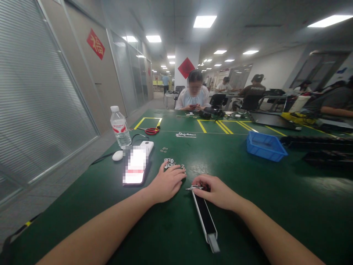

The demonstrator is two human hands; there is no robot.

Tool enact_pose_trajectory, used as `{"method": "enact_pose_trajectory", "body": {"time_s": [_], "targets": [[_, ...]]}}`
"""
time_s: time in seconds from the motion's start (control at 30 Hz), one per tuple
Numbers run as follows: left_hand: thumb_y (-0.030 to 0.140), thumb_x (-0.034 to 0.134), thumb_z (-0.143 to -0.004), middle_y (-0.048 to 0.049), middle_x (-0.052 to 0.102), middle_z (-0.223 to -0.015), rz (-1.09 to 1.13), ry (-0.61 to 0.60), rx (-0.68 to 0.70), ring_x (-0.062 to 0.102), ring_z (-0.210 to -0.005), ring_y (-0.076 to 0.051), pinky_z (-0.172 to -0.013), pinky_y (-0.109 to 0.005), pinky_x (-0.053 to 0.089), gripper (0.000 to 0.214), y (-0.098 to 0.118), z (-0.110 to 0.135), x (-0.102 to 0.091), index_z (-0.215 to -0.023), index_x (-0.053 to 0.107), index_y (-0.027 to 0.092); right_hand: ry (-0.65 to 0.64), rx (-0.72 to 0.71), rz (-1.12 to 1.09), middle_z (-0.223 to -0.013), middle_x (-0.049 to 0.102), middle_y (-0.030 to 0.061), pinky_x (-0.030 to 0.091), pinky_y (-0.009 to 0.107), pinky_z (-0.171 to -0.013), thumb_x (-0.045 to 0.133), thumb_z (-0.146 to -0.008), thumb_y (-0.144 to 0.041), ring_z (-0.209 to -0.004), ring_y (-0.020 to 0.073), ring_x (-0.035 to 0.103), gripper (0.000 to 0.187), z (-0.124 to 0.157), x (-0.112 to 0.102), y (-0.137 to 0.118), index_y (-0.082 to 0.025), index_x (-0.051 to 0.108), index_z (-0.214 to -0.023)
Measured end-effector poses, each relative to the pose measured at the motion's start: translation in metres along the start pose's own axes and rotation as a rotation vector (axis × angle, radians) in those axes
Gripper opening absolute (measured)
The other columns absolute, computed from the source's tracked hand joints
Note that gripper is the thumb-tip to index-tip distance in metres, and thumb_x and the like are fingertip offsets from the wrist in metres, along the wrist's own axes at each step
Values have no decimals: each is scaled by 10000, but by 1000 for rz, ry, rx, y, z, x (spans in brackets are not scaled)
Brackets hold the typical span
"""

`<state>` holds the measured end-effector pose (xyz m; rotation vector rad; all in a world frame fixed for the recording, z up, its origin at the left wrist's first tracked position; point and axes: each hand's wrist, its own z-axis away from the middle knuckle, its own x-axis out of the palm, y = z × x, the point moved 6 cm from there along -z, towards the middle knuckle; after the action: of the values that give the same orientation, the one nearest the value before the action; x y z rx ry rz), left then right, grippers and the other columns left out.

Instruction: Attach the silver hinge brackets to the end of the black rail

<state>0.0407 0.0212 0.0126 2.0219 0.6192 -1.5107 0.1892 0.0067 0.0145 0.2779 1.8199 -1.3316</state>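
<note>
My left hand (169, 183) lies palm down on the green table (168, 228), fingers stretched out and a little apart. Its fingertips reach the small metal parts (169, 164) and the little rings (183, 168) beside them. My right hand (216, 191) is closed, thumb and fingers pinching a small silver metal part (196, 187). That part is at the far end of a long black bar with white edges (205, 217), and the fingers partly cover it. From the bar's near end sticks out a grey metal tongue (213, 243).
On the left are a lit phone (136, 165), a white mouse-like object (117, 155) and a water bottle (120, 129). Red-handled scissors (151, 131) and thin metal strips (186, 135) lie farther back. A blue bin (265, 146) stands right. A person (194, 94) sits opposite.
</note>
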Motion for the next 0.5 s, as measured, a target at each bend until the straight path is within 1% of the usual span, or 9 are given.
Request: {"method": "enact_pose_trajectory", "body": {"time_s": [0.07,0.2,0.33,0.5], "targets": [[206,407,-917,-50,549,-1331,-7,4,-2,396,-1305,-238,-1117,-553,76,307,0,0,0,-1180,561,242,-3,-11,3,-815,607,20,418,268,-650,574,-850,-321,-722,157,533,156,0,0,-1,-190,647,-894],[222,423,-916,-58,445,-1430,-16,-16,-17,336,-1349,-254,-1110,-569,76,354,-1,0,1,-1258,510,257,-5,-17,6,-826,605,23,420,272,-661,573,-851,-318,-729,158,532,157,0,0,0,-190,648,-902],[221,394,-931,-55,468,-1413,-14,-62,-7,335,-1351,-249,-1109,-575,51,366,-1,-1,3,-1283,492,252,-9,-11,17,-824,597,22,412,266,-660,574,-851,-308,-730,154,527,150,-1,2,2,-187,645,-906],[250,413,-929,-40,517,-1362,-37,-37,-43,371,-1316,-260,-1109,-564,50,320,-4,-1,5,-1221,545,256,-11,-9,11,-804,579,20,402,261,-651,567,-857,-308,-722,151,520,158,-1,4,2,-177,640,-905]]}}
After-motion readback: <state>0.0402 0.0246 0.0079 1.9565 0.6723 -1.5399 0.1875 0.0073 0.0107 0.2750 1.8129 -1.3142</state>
